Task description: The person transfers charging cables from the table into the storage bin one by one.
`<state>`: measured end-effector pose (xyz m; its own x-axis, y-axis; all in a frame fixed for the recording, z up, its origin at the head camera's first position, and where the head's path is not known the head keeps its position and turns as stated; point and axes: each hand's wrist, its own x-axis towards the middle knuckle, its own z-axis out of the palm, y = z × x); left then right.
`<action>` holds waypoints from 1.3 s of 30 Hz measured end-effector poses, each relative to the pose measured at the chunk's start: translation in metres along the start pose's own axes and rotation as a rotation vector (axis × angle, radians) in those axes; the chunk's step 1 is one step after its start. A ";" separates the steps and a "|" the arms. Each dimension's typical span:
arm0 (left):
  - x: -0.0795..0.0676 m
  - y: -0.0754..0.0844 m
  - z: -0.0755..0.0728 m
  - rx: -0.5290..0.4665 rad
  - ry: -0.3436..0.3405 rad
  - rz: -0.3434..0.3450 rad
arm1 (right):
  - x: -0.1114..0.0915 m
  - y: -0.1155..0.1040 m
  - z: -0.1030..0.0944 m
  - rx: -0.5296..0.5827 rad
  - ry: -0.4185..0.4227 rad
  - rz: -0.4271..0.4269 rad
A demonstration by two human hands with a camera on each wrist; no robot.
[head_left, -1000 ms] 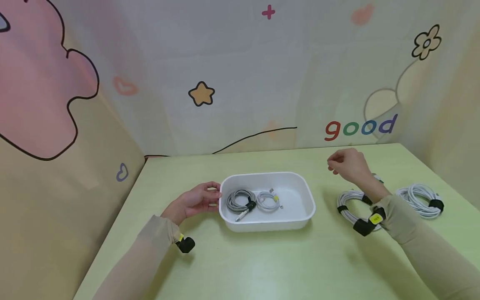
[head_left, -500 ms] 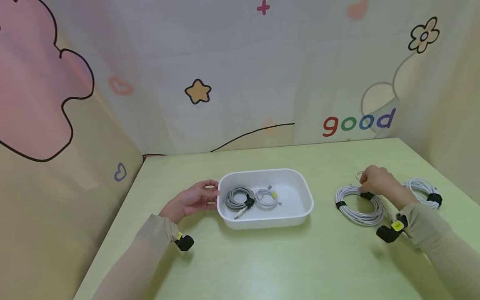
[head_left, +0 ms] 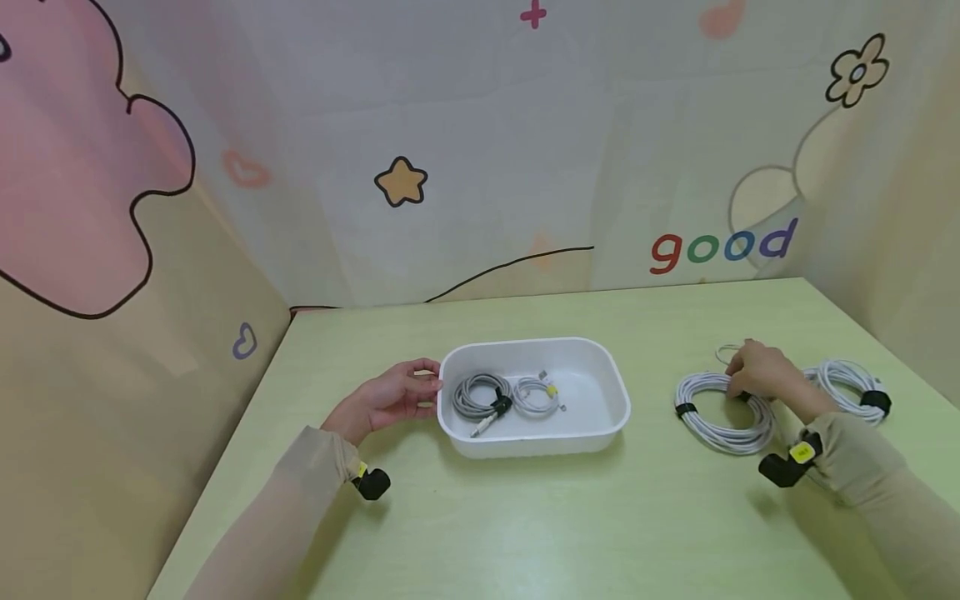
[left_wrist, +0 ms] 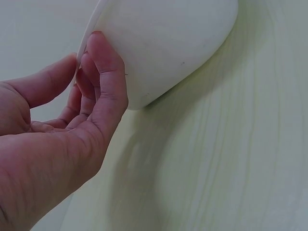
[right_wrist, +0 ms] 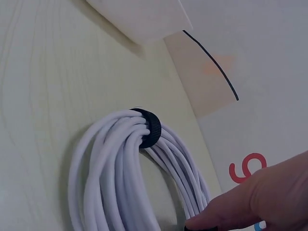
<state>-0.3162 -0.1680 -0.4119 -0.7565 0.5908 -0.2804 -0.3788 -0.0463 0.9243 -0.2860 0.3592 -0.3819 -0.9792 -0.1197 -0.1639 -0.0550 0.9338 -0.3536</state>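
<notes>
Lowered since earlier, right fingers [head_left: 742, 379] pinch a white cable coil [right_wrist: 120, 178] while left fingers [left_wrist: 109, 72] hold the tray [head_left: 536, 447]

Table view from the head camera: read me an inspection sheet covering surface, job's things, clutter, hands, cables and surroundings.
Surface: pale green, wood-grained table.
Job's things: white bin, upright, holding a gray coil and a small white coil; to its right, a large white coil and a far-right coil.
Clutter: nothing seen.
Hands: left hand holds the bin's left edge; right hand touches the large white coil at a black strap, exact grip hidden.
Cables: the four coils are wound; thin loop behind the right hand, partly hidden.
Surroundings: printed backdrop with "good" lettering.
</notes>
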 end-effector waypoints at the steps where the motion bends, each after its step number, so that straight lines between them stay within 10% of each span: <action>1: 0.000 0.000 0.000 0.000 -0.001 0.001 | 0.000 0.002 -0.001 0.003 -0.004 -0.003; 39: 0.002 0.000 -0.001 0.019 0.022 -0.002 | 0.003 -0.024 -0.042 0.308 -0.040 -0.012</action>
<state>-0.3187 -0.1674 -0.4125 -0.7676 0.5727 -0.2879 -0.3706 -0.0299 0.9283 -0.2955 0.3508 -0.3348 -0.9699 -0.1495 -0.1920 0.0009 0.7868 -0.6172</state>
